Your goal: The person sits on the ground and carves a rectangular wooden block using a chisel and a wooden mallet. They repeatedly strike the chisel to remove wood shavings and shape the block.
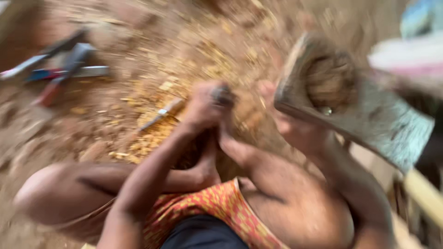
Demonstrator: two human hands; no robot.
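While blurred: left hand (203,108) closed on chisel (164,112), long axis running from fist down-left; right hand (286,122) clamped on carved wooden block (341,97).

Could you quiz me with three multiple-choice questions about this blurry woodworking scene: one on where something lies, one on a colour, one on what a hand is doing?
1. Where do the long metal tools lie?
A. upper left, on the dirt ground
B. on the person's lap
C. lower right corner

2. What colour is the patterned cloth at the waist?
A. plain white
B. orange-red with yellow
C. green

3. What is the left hand doing?
A. resting flat on the ground
B. gripping a thin chisel-like tool
C. hanging empty

Answers: 1 A, they lie far left on the soil. 2 B, warm orange print shows. 3 B, fingers wrap the tool, over yellow wood chips.
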